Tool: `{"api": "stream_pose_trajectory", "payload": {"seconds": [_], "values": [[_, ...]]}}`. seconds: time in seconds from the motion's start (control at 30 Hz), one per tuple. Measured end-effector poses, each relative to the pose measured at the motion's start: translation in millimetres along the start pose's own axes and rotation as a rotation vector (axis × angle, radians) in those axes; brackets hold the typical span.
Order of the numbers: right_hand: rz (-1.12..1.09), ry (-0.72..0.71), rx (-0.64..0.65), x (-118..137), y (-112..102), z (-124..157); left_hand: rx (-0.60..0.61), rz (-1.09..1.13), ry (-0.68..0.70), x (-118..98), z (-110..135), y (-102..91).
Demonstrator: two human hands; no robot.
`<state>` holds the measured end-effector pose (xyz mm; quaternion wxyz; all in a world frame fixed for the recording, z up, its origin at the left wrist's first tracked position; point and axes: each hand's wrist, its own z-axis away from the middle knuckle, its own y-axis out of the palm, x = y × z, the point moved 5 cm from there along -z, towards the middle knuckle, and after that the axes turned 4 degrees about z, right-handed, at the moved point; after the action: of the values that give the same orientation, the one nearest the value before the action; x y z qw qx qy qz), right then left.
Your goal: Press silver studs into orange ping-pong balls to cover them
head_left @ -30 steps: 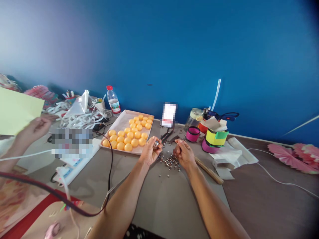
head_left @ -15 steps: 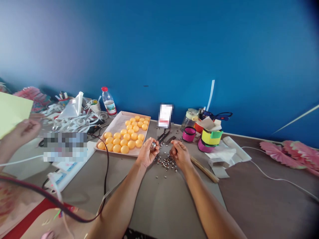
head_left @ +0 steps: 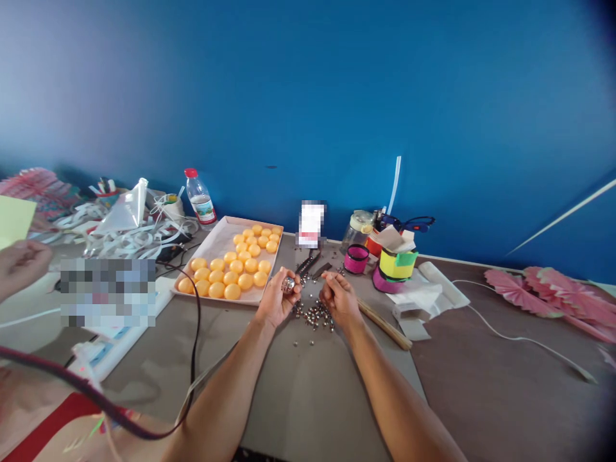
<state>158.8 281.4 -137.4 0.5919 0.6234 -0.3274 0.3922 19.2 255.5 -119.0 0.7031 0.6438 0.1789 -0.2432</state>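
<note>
My left hand (head_left: 274,305) is closed around a small, shiny, silver-studded ball (head_left: 288,285), its studded face turned up between thumb and fingers. Just to the right, my right hand (head_left: 341,300) is pinched shut; whatever its fingertips hold is too small to make out. The two hands are apart. On the table between and below them lies a loose pile of silver beads (head_left: 316,316), with a couple strayed toward me. A dark, flat piece (head_left: 321,270) rests just beyond my right fingertips.
Left stands a shallow tray (head_left: 212,239) of round orange balls (head_left: 231,291). Behind are a phone (head_left: 312,224), a jar (head_left: 356,231) and a pink tape roll (head_left: 357,258). A wooden stick (head_left: 385,324) lies right. A cable (head_left: 195,346) loops near my left forearm. Another person's hand (head_left: 24,263) is far left.
The view has turned slightly right, so everything sits further left. My hands keep nearly the same pose, with the studded ball still in the left. The other person's hand has shifted toward the left edge.
</note>
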Motion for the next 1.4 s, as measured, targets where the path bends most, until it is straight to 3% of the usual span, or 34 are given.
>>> {"api": "stream_pose_trajectory", "payload": {"seconds": [1.0, 1.4], "values": [[0.009, 0.005, 0.021, -3.3, -0.5, -2.1, 0.068, 0.215, -0.008, -2.0, -3.9, -2.8], [0.03, 0.014, 0.039, -0.3, 5.0, 2.3, 0.047, 0.189, 0.038, -6.0, -6.5, 0.0]]}}
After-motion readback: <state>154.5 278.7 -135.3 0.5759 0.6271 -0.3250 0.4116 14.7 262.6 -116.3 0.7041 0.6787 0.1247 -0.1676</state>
